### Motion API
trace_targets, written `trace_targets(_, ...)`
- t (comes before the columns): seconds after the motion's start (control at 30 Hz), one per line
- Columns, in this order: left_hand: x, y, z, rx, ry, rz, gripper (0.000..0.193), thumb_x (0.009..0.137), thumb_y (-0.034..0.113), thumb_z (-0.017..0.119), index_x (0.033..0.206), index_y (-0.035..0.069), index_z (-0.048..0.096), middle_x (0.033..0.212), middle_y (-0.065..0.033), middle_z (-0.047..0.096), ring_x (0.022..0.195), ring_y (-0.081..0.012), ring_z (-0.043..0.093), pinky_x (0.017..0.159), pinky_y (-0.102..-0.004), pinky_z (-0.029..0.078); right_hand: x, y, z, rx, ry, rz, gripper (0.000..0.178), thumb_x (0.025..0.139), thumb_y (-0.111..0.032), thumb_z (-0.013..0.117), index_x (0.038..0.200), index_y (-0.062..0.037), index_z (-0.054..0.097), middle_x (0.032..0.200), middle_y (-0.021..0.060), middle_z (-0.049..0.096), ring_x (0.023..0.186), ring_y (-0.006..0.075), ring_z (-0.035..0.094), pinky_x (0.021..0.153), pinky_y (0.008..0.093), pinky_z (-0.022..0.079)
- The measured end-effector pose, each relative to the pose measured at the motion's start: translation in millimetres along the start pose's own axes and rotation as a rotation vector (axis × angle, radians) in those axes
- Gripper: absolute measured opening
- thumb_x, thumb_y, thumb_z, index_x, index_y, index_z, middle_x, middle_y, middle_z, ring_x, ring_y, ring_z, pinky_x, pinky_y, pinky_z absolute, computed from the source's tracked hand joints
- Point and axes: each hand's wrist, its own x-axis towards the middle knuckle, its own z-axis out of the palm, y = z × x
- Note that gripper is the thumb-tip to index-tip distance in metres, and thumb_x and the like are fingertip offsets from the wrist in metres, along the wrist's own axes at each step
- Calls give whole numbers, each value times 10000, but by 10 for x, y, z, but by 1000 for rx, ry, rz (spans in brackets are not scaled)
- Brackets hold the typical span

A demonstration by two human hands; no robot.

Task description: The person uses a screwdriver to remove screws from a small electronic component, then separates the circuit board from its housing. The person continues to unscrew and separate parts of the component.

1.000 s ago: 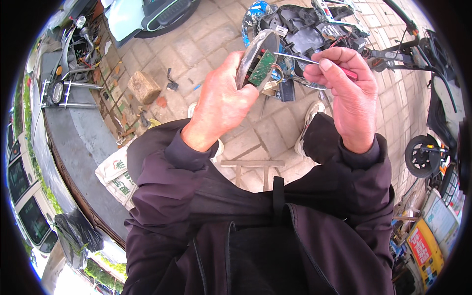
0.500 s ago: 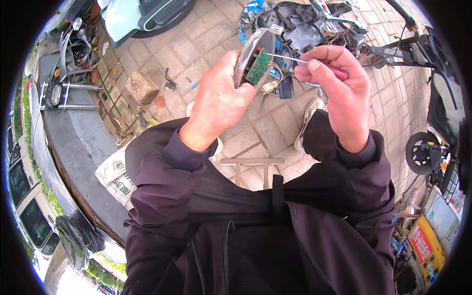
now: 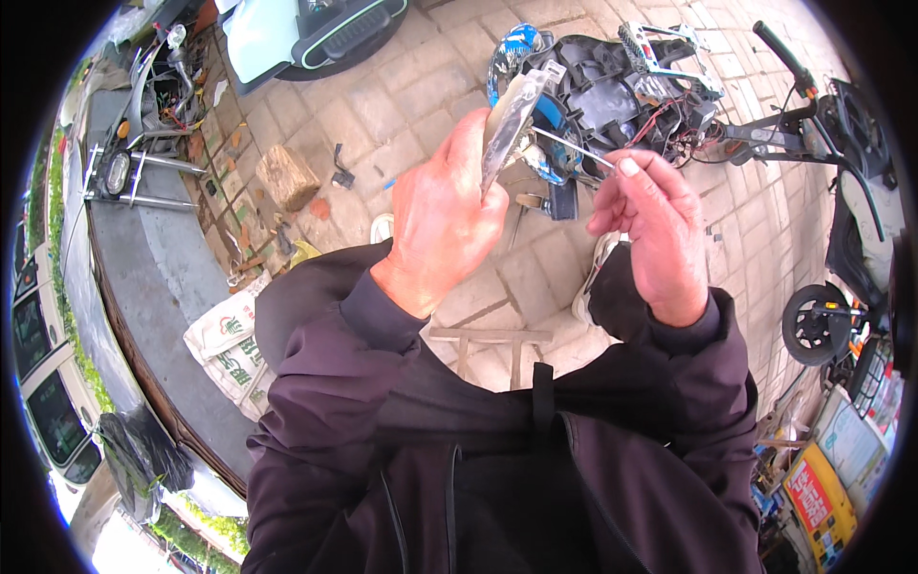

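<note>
My left hand (image 3: pixel 445 215) is closed around the edge of an oval plastic housing (image 3: pixel 510 124), which looks like a lamp or gauge unit. It is turned nearly edge-on, so the green circuit board in it is hidden. My right hand (image 3: pixel 655 210) pinches a screwdriver (image 3: pixel 572 145) between thumb and fingers. Its thin metal shaft points left, with the tip close to the right side of the housing; whether they touch I cannot tell. The screwdriver's handle is covered by my fingers.
Beyond my hands a stripped scooter body (image 3: pixel 602 100) with loose wires lies on the paving. A wooden block (image 3: pixel 287 177) sits to the left, near a white sack (image 3: pixel 229 335). A pale green vehicle (image 3: pixel 263 43) stands far left, and a scooter wheel (image 3: pixel 818 325) is at the right.
The housing has tilted from showing its circuit board to nearly edge-on. My right hand has moved down a little, and the red screwdriver handle is now hidden.
</note>
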Motion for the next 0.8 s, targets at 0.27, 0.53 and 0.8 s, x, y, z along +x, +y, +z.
trace_targets(0.27, 37, 22, -20, 23, 86, -1, 669, 809, 11, 666, 1468, 61, 558, 1124, -243, 737, 918, -429, 737, 786, -483, 589, -78, 32, 104, 19, -63, 126, 436, 1130, -372, 550, 1092, 42, 679, 724, 64, 637, 605, 160, 628, 610, 291, 519)
trace_targets(0.53, 42, 23, 18, -26, 80, -8, 636, 815, -6, 660, 1439, 84, 580, 1036, -241, 740, 880, -446, 733, 765, -491, 579, -94, 47, 81, -46, -21, 47, 457, 1128, -380, 560, 968, 33, 674, 593, 22, 536, 468, 114, 497, 481, 281, 404)
trace_targets(0.8, 45, 78, 11, -49, 9, -66, 583, 840, 24, 637, 1415, 109, 584, 963, -244, 732, 883, -472, 715, 754, -515, 561, -96, 25, 102, -330, 45, -143, 325, 1127, -240, 601, 957, 26, 682, 602, -22, 517, 474, 55, 452, 470, 252, 351)
